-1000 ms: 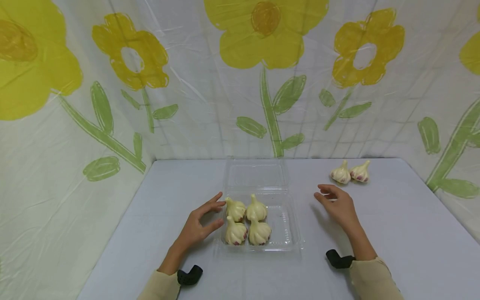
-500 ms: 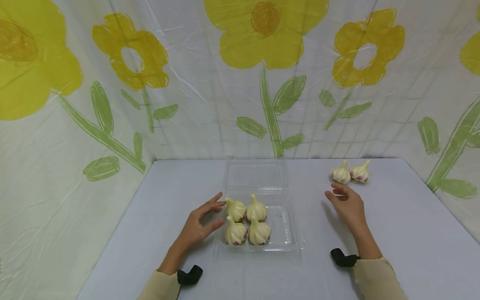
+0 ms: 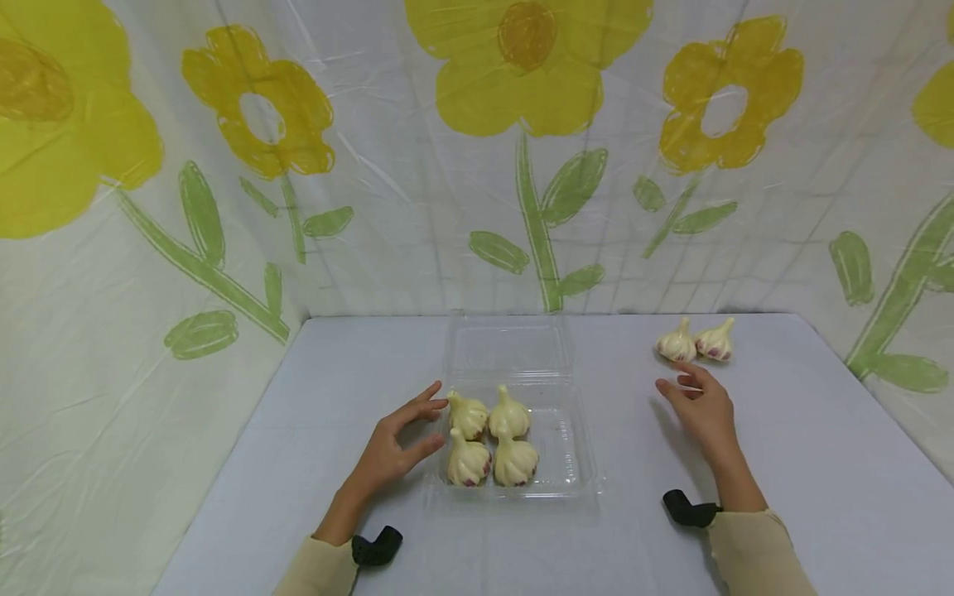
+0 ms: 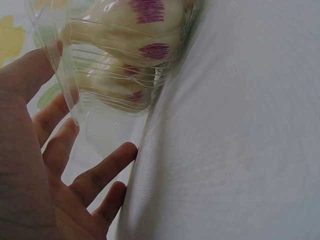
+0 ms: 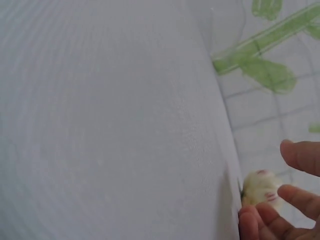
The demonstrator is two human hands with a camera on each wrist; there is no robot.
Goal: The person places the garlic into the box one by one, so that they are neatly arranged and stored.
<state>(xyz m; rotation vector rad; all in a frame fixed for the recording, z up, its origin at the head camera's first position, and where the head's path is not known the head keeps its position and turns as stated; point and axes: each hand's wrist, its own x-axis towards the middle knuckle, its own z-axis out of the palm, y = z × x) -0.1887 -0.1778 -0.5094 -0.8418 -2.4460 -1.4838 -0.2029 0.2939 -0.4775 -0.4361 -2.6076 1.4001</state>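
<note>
An open clear plastic clamshell box (image 3: pixel 583 451) sits mid-table, its lid (image 3: pixel 510 348) folded back. Several cream garlic bulbs (image 3: pixel 514 459) with purple marks fill its left and middle part. My left hand (image 3: pixel 387 451) is at the box's left side, fingers spread; in the left wrist view its fingertips are at the clear rim (image 4: pixel 64 95). Two more garlic bulbs stand side by side at the back right: a nearer-left one (image 3: pixel 676 341) and a right one (image 3: pixel 715 341). Just in front of them my right hand (image 3: pixel 704 414) reaches with loosely bent fingers, holding nothing.
A white cloth covers the table (image 3: pixel 358 356). Behind it hangs a white curtain (image 3: pixel 417 223) printed with yellow flowers. The box's right part (image 3: pixel 555 439) shows bare plastic. Black wrist devices (image 3: pixel 378 546) are on both arms.
My right hand has moved right, slightly away from the box and toward the two garlic bulbs at the back. The left hand and the box have stayed put.
</note>
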